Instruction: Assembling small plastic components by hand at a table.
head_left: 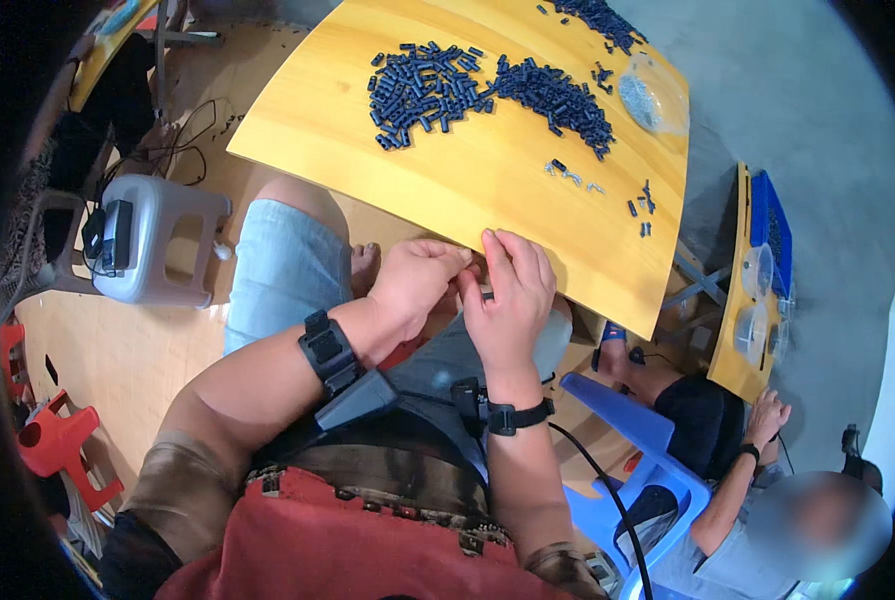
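At the table's front edge, my left hand (422, 278) is closed in a pinch, its fingertips close to my right hand. My right hand (512, 295) is also closed, with the thumb tucked under bent fingers. A small dark bit (487, 296) shows by the right thumb; I cannot tell what it is, and the fingers hide whatever else they grip. Beyond the hands lie several silvery metal pieces (571, 177) with a black piece among them. Farther back spread heaps of short black plastic tubes (422, 90) and similar dark parts (557, 100).
The yellow wooden table (347, 150) also bears a clear container (657, 90) with small silvery bits and loose dark parts (645, 200) at right. A blue chair (627, 420) and a seated person are at my right. A grey stool (162, 240) stands left, a red stool (67, 445) below it.
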Available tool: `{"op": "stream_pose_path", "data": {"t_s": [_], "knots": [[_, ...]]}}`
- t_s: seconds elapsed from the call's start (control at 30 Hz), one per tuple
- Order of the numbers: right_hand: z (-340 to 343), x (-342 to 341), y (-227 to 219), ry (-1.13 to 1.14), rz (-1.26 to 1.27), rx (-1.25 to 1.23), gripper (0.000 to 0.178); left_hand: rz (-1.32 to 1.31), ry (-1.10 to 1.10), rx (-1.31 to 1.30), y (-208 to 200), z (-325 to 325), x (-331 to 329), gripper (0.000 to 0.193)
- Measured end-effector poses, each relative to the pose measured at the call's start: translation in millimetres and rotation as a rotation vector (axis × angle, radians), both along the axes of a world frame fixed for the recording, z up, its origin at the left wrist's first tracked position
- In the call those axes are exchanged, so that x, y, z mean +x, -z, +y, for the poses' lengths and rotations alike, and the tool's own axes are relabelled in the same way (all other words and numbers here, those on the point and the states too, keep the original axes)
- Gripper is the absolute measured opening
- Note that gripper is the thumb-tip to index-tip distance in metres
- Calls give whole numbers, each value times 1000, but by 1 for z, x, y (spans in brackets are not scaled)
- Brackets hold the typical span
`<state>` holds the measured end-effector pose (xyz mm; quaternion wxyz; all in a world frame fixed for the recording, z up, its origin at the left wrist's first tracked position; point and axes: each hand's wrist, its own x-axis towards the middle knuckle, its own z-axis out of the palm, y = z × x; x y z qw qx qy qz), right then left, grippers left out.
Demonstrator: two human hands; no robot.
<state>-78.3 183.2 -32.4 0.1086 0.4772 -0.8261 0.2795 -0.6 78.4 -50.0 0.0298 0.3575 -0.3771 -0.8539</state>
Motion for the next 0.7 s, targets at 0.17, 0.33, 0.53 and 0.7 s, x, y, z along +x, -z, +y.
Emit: {"op": "stream_pose_path", "data": {"t_s": [0.17,0.33,0.53,0.7], "knots": [[1,5,-1,-28,-64,-83,32,98,36,144,4,-7,10,18],[6,18,-4,-42,-144,-123,28,88,155,68,11,-7,24,20],[13,25,-4,-79,-250,-203,27,106,165,334,-10,-12,34,24],[15,31,-14,-53,-217,-217,30,152,255,255,-8,-14,39,27]]}}
